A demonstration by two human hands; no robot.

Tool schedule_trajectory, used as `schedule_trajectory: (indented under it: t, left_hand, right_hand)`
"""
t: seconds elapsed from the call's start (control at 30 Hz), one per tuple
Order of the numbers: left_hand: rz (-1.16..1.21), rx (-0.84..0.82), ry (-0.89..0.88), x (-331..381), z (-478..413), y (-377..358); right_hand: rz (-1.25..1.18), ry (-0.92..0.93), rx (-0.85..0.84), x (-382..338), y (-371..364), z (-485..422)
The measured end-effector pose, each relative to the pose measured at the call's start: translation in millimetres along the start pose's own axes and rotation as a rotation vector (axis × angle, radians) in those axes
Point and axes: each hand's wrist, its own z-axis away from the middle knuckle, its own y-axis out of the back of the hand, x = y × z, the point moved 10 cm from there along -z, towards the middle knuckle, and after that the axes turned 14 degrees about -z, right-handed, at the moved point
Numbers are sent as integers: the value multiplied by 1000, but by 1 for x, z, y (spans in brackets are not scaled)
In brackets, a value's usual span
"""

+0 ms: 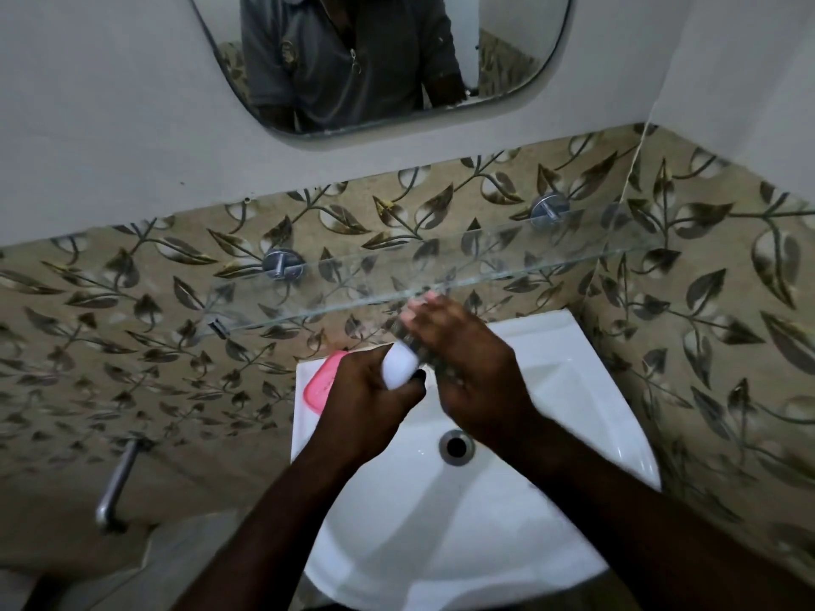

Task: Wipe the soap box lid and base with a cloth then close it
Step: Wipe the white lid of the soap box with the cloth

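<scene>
My left hand (pixel 375 394) grips a white soap box part (pixel 399 366) above the back of the sink. My right hand (pixel 472 359) holds a dark patterned cloth (pixel 414 339) against that white part, with its fingers reaching over the top; the hand is blurred. The cloth is mostly hidden under my right fingers. A pink soap box part (pixel 321 385) lies flat on the sink's back left rim, just left of my left hand and apart from the white part.
The white sink (pixel 551 390) has its drain (pixel 456 446) below my hands. A glass shelf (pixel 485 266) runs along the leaf-patterned tiles just above my fingers. A metal tap (pixel 115 487) sticks out of the wall at lower left. A mirror (pixel 375 59) hangs above.
</scene>
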Motion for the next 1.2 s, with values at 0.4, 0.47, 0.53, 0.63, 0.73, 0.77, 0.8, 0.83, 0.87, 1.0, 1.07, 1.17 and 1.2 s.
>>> schedule_trajectory:
  t: [0.4,0.47,0.53,0.63,0.73,0.77,0.8,0.83,0.87,1.0,1.07,1.17,1.2]
  left_hand:
    - [6,35,33,-2,5,2]
    - [13,44,-11,3,5,6]
    - [25,29,-97,7,3,12]
    - [45,45,-64,0,4,13]
    - [12,72,27,-9,9,8]
    - [2,76,27,-9,11,9]
    - [2,83,17,-10,10,13]
    - [-1,90,-5,-12,9,16]
    - [-8,88,-25,-13,7,19]
    - [77,54,-2,-11,12,13]
    - [78,55,50,-12,16,8]
    - [92,37,54,-18,15,7]
    - [118,28,31,-19,14,9]
  right_hand:
    - [-81,-263,120,26,14,1]
    - [-29,-221,129,3,9,0]
    - [41,19,-2,-38,-10,4]
    - [-14,87,-72,-27,-14,4]
    - [-102,-340,193,40,12,2]
    - [-81,-373,214,38,12,5]
    - [-39,-308,173,21,6,5]
    - [5,-168,101,-3,-5,6]
    - [25,-11,16,-29,-16,9]
    - [-27,59,-35,-29,-20,9]
    - [-165,-234,157,15,1,3]
    - [-124,-321,189,8,0,1]
    - [-38,-200,106,-14,-11,2]
